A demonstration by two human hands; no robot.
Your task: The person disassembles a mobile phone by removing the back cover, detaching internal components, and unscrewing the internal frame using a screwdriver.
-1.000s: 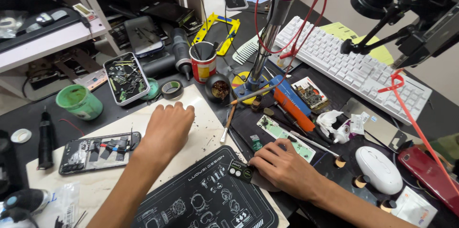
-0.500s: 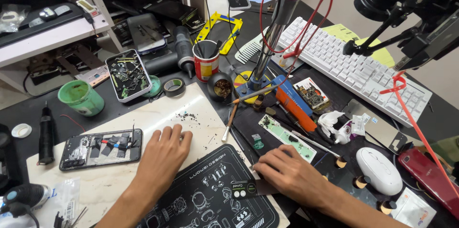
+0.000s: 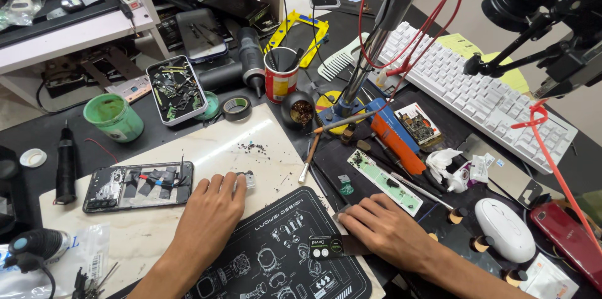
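Note:
My left hand [image 3: 210,214] lies flat on the white work board [image 3: 207,154], its fingertips touching a small grey metal part [image 3: 246,180]. Just left of it lies an opened phone [image 3: 138,185] with its insides exposed. My right hand [image 3: 382,230] rests on the edge of the black printed mat [image 3: 282,261], pinching a thin flat pry tool with a black card-like tag [image 3: 329,246] that lies on the mat. A green circuit strip [image 3: 385,181] sits just above that hand.
Around the board: a green cup [image 3: 115,117], a tin of small parts [image 3: 175,89], a tape roll [image 3: 236,108], a red can of tools [image 3: 281,75], an orange-blue tool [image 3: 395,136], a white keyboard [image 3: 483,98], a white mouse [image 3: 505,229], a red phone [image 3: 574,239] and a microscope stand [image 3: 370,54].
My left hand slid down and toward me across the white board, ending by the small metal part. My right hand drew back slightly with the pry tool.

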